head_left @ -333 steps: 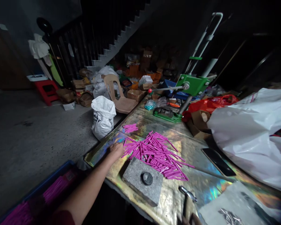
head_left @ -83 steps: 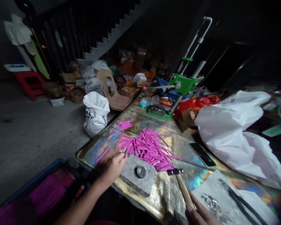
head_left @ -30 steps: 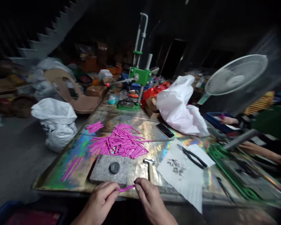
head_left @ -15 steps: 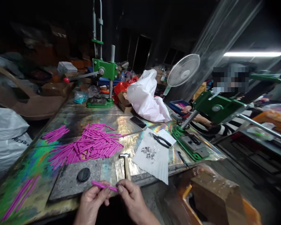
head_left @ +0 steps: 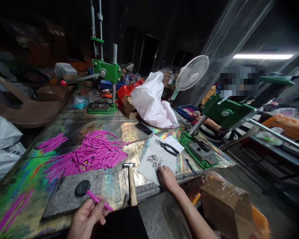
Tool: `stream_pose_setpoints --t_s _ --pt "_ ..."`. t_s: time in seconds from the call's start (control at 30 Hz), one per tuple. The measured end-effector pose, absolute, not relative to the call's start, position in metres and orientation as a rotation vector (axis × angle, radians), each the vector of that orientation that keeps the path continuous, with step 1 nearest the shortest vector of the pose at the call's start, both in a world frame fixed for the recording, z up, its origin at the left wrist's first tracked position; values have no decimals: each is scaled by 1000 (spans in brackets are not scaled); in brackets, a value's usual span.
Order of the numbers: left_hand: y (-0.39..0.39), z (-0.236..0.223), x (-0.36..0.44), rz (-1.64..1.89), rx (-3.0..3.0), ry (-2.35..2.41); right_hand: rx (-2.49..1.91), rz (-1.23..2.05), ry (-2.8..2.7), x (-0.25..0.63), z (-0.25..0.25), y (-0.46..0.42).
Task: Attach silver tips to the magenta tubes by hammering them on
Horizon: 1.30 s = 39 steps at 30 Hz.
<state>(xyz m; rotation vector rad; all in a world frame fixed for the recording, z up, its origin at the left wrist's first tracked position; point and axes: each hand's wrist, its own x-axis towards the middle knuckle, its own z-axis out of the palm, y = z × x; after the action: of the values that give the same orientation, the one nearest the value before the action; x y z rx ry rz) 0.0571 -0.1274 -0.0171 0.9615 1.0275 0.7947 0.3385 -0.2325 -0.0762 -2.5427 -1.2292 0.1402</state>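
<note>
The left hand (head_left: pixel 89 212) pinches one magenta stick (head_left: pixel 92 196) between thumb and fingers, its far end near one round black disc (head_left: pixel 82 188). The right hand (head_left: pixel 167 177), fingers curled, meets small metal pieces (head_left: pixel 154 160) too many to count; its grip cannot be told. One hammer (head_left: pixel 132 184) lies between the hands.

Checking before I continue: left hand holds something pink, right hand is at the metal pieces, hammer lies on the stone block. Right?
No: the head view shows the hammer on the table, between the stone block and the white sheet. The rest is right.
</note>
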Motion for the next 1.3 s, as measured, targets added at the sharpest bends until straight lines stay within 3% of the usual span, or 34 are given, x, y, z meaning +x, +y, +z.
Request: stream_pose_setpoints --t_s 0.4,0.73,0.9,1.3 --pt "-126 -23 54 772 962 1013 -2242 222 -1064 306 -64 -230" --pt "-122 -11 54 701 885 845 -1573 856 -963 194 -19 -213" --pt "-125 -6 54 745 726 808 -1333 981 -800 165 -13 -205" --pt "-128 -7 50 758 680 771 -1269 1057 -743 151 -14 -200"
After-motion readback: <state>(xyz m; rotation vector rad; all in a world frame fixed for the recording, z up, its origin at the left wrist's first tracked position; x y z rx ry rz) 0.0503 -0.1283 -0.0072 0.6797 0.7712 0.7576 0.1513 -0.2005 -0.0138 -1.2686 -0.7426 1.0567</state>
